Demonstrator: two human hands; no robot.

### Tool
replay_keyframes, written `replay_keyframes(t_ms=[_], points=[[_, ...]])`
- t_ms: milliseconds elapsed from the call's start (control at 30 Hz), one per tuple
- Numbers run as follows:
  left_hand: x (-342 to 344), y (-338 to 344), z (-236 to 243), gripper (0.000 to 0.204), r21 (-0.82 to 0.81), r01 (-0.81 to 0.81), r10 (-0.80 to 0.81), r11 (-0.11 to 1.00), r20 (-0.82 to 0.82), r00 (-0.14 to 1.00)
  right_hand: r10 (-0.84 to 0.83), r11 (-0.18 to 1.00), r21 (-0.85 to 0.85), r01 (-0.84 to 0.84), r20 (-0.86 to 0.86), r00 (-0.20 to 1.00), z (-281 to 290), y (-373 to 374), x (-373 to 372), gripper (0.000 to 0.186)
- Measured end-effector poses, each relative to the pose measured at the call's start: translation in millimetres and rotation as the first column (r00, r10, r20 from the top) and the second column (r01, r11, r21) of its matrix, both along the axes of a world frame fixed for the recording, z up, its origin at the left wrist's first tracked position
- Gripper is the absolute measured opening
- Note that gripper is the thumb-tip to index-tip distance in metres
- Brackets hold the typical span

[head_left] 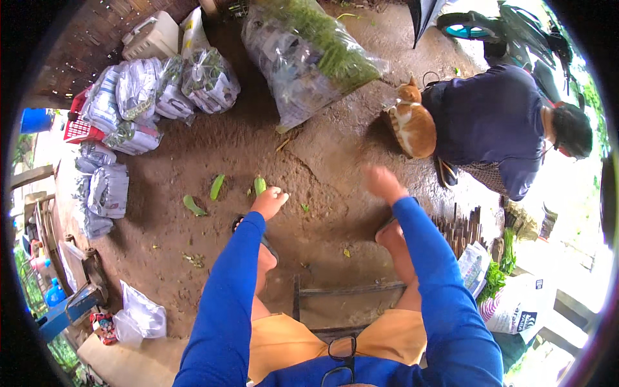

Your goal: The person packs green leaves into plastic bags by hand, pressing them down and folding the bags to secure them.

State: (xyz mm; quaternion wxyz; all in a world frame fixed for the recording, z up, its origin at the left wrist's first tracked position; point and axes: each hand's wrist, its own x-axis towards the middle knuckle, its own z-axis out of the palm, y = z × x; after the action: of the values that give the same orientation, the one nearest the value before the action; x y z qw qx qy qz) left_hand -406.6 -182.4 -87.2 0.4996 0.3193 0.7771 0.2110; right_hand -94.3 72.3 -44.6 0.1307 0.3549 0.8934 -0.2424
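Observation:
My left hand (272, 202) is closed on a slender green vegetable (260, 184), above the wet brown ground. Two similar vegetable pieces lie on the ground to its left, one upright in the view (216, 186) and one slanted (194, 206). My right hand (383, 184) is raised on the right, blurred by motion, so its fingers are unclear. Just beyond it an orange and white cat (416, 132) sits against another person in dark clothing (483, 122).
Wrapped bundles (138, 84) and a red crate (80, 135) line the left; a big plastic bag of greens (309, 64) lies ahead. A motorbike (529, 45) is at back right. Sticks (454, 226), leafy greens (496, 277) and a white sack (516, 303) sit at my right.

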Motion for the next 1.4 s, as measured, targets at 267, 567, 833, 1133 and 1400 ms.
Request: replay_keyframes(t_ms=[267, 567, 833, 1133, 1400], points=[[-26.5, -18.0, 171.2, 0.06, 0.172, 0.034, -0.016, 0.985, -0.101, 0.995, 0.163, 0.915, -0.402, -0.033, 0.295, 0.941, 146.7, -114.6, 150.8, 0.039], [53.9, -186.0, 305.0, 0.06, 0.164, 0.014, 0.084, 0.986, -0.571, 0.816, -0.648, 0.725, 0.087, 0.683, -0.25, 0.72, 265.5, -200.8, 282.7, 0.051], [97.0, -219.6, 300.0, 0.073, 0.188, -0.048, 0.161, 0.981, -0.646, 0.746, -0.782, 0.622, 0.104, 0.776, 0.139, 0.608, 239.5, -318.3, 379.2, 0.08], [86.8, -189.9, 288.2, 0.059, 0.259, -0.02, 0.183, 0.966, -0.625, 0.759, -0.781, 0.61, 0.156, 0.777, 0.287, 0.555, 236.1, -360.6, 406.2, 0.108], [90.5, -203.1, 294.4, 0.06, 0.228, -0.092, 0.213, 0.969, -0.593, 0.777, -0.774, 0.629, 0.155, 0.762, 0.216, 0.596, 207.4, -351.4, 409.8, 0.105]])
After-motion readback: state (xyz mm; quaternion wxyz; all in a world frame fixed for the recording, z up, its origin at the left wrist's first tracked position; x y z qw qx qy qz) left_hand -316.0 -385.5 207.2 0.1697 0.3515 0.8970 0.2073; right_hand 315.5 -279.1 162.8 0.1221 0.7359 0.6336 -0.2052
